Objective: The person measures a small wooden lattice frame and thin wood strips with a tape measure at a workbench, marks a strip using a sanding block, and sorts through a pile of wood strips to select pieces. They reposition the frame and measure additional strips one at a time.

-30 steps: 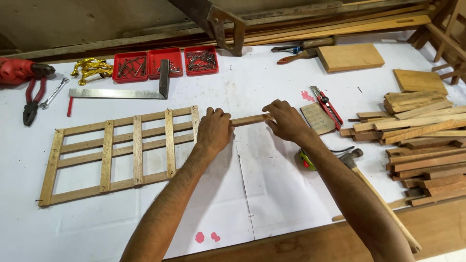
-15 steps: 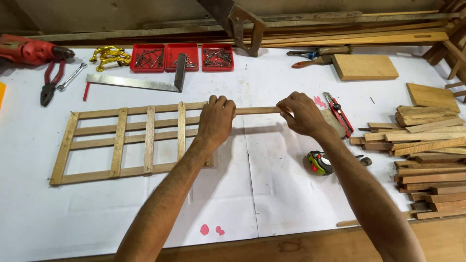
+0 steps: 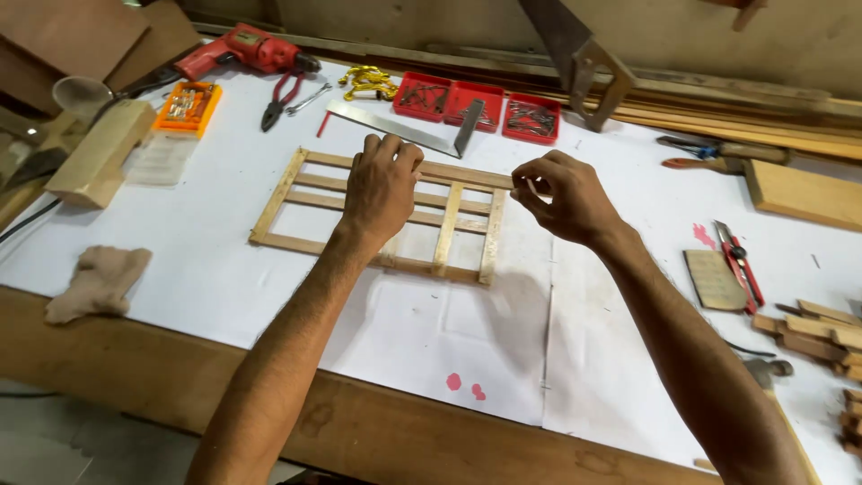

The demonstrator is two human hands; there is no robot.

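Note:
A small wooden lattice frame (image 3: 296,202) made of thin strips lies flat on the white paper (image 3: 269,278) covering the bench. My left hand (image 3: 382,184) presses down on the middle of the frame, fingers curled over its top rail. My right hand (image 3: 561,193) is at the frame's top right corner, fingertips pinching the end of the top strip (image 3: 467,173).
Behind the frame lie a metal try square (image 3: 404,130), red trays of nails (image 3: 476,101), pliers (image 3: 283,99), a red drill (image 3: 242,49) and an orange box (image 3: 187,103). A wood block (image 3: 94,157) and rag (image 3: 94,280) sit left; a red cutter (image 3: 741,265), sanding block (image 3: 714,278) and wood offcuts (image 3: 822,332) right.
The view has swung right and closer, so the frame sits further left in it. My right hand has slid left along the top strip to the frame's corner. My left hand stays on the frame.

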